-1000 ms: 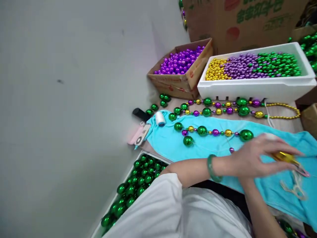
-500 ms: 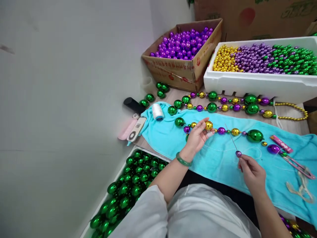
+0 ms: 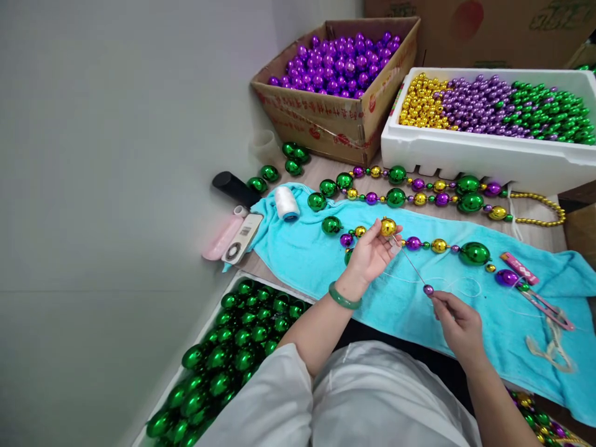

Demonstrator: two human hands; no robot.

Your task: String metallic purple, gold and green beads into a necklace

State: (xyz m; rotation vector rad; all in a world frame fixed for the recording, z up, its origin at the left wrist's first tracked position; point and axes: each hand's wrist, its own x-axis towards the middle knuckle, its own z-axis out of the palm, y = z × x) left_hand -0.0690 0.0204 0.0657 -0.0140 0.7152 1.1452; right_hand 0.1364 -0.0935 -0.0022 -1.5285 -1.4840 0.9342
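Head view. In the left hand (image 3: 370, 256), fingers part-open and palm upturned: one gold bead (image 3: 388, 227), held at thumb and fingertips. In the right hand (image 3: 460, 324), thumb and forefinger pinched together: small purple bead (image 3: 428, 290), on a needle (image 3: 412, 263). Needle over the blue towel (image 3: 302, 248), between both hands; long axis slanting, pointing up and left to the gold bead; contact at tip unclear. On towel: bead row (image 3: 439, 246), partly hidden behind the left hand; thread spool (image 3: 285, 202). Beyond: bead necklace (image 3: 395, 197), cardboard box (image 3: 311, 119), white foam box (image 3: 465, 148). Beside left forearm: green beads (image 3: 242, 337).
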